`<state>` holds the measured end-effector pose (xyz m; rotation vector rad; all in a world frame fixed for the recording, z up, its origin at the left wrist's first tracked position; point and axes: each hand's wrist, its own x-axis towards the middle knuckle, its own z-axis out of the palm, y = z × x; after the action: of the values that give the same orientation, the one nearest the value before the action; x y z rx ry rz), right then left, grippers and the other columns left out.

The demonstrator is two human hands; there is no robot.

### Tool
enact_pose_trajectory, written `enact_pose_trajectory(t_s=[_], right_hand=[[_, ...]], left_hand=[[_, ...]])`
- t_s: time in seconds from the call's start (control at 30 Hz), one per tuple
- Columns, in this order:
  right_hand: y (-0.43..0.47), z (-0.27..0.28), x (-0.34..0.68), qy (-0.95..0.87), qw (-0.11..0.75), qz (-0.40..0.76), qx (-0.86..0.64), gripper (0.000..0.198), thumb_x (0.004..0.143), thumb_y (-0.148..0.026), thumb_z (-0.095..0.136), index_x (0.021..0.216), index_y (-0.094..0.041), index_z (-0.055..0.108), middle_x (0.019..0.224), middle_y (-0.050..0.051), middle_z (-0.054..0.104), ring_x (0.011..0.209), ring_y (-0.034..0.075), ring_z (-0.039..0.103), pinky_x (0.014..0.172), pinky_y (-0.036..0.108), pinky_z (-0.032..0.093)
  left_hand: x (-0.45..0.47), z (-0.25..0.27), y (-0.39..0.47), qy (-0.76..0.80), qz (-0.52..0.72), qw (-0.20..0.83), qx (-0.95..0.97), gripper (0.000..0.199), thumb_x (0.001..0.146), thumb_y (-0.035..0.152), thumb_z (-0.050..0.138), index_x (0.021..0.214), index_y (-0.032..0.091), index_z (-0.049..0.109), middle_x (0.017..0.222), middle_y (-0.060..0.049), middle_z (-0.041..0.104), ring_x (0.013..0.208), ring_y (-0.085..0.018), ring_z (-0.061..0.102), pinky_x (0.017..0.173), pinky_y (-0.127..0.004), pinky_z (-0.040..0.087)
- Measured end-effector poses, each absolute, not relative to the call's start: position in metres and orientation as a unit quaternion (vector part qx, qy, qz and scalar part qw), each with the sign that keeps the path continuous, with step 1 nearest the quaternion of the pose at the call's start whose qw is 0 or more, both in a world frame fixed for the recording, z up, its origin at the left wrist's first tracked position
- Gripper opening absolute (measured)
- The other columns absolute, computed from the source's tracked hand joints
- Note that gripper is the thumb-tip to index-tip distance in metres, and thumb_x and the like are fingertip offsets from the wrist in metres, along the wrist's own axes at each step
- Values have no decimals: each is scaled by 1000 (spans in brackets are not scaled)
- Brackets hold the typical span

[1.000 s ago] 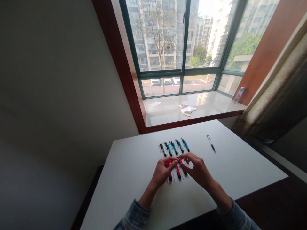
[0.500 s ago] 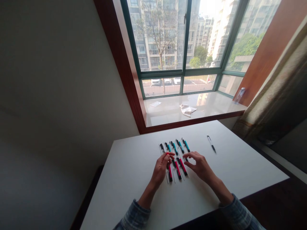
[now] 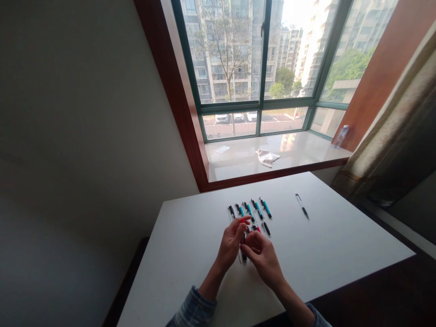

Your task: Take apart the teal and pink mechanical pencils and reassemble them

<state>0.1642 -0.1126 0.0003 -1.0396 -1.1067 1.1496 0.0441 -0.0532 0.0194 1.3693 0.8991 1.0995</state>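
Note:
My left hand (image 3: 232, 243) is closed on a pink pen part (image 3: 243, 221), whose bright end shows at the fingertips. Just beside it, my right hand (image 3: 261, 254) has its thumb and fingers pinched together; what they grip is hidden. Under and behind both hands lie pink-and-black pen parts (image 3: 258, 229), largely covered by my fingers. A short black pen part (image 3: 266, 228) lies to the right of them. Farther back is a row of teal-and-black pen parts (image 3: 265, 207), with thin refills between them and a black piece (image 3: 231, 210) at the left end.
A clear pen with a black grip (image 3: 302, 206) lies alone on the right of the white table (image 3: 344, 240). On the windowsill (image 3: 235, 170) are a crumpled cloth (image 3: 267, 158), a flat paper (image 3: 222, 149) and a clear bottle (image 3: 341, 136). A curtain (image 3: 378, 118) hangs at the right.
My right hand has moved left and closed its fingers, coming up against my left hand and covering more of the pink parts. The left hand keeps its hold on the pink piece.

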Motion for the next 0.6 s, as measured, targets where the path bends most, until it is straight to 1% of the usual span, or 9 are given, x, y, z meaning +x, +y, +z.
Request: enact_pose_trajectory(t_s=[0.07,0.13,0.2,0.27,0.33,0.43,0.5,0.6], right_hand=[[-112,0,165,-460,586,489,-454,27,83,-44,76,88,-21,63,83,4,70,79,23,70,72,36,62],[-111,0,170,-450,592,474,-472,29,83,-44,76,94,-20,66,88,7,72,84,24,70,75,37,61],[-107,-1,178,-441,597,460,-487,30,84,-44,75,96,-18,68,91,8,73,87,25,70,78,37,61],[-102,0,189,-425,610,449,-495,31,84,-45,75,98,-18,69,93,9,74,88,24,70,78,37,60],[-96,3,201,-406,630,433,-500,35,84,-45,75,104,-17,68,94,8,74,88,24,70,79,36,60],[-86,13,216,-398,653,408,-498,40,83,-45,76,110,-17,68,96,8,74,91,24,71,81,37,60],[-81,23,220,-416,653,402,-488,38,83,-43,76,108,-17,69,99,9,75,95,25,71,85,38,60],[-77,37,218,-453,641,405,-469,31,84,-41,76,104,-18,71,98,9,75,95,25,72,86,40,61]], left_hand=[[43,20,-51,414,507,515,553,43,87,49,72,118,19,73,93,-5,70,78,-16,63,72,-26,52],[41,19,-49,436,534,502,522,41,81,46,79,112,19,74,86,-3,71,71,-15,63,67,-26,53],[39,18,-48,438,542,514,500,39,78,45,81,104,16,77,83,-5,74,69,-15,65,67,-27,55],[39,16,-48,436,535,538,484,40,78,47,81,101,14,79,85,-8,77,70,-17,68,70,-30,57],[41,15,-49,432,513,567,479,43,79,48,80,106,14,80,88,-10,79,71,-19,69,73,-32,59],[44,16,-53,422,470,605,485,46,79,47,81,109,13,79,85,-11,79,71,-19,70,73,-33,59],[47,16,-55,411,455,624,485,46,78,47,82,109,13,79,88,-12,80,69,-18,69,72,-32,58],[49,15,-57,397,450,650,467,44,76,46,84,106,14,79,95,-13,80,69,-17,69,72,-30,57]])
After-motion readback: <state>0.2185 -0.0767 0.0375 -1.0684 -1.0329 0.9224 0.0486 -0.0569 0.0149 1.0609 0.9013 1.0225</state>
